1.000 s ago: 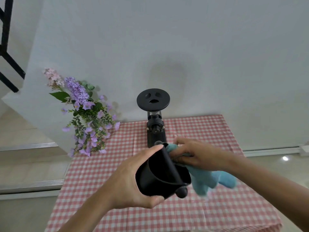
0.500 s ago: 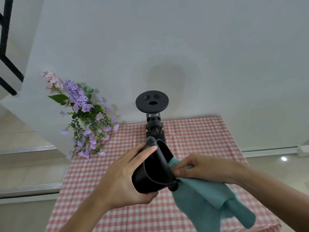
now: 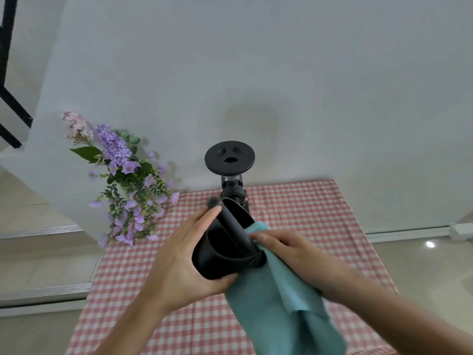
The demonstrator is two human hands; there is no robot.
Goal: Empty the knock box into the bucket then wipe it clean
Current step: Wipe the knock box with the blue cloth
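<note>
Since a second ago: knock box (image 3: 225,249) tilted further, mouth now up-left; teal cloth (image 3: 281,308) unfurled and hanging long below, no longer bunched. Left hand (image 3: 179,267) wrapped around box wall, thumb under the base, fingers over the rim. Right hand (image 3: 289,252) pinching cloth against box's right side, cloth top tucked by the rim. Box held in air above checked tablecloth (image 3: 307,208), not touching it. Directly behind, very close: black grinder (image 3: 230,162) with round lid, partly hidden by box. Purple flower bunch (image 3: 125,185) at far-left table corner, well apart. White wall (image 3: 281,73) right behind table. Cloth tail dangling near front edge. Free table surface to right; bucket not visible.
</note>
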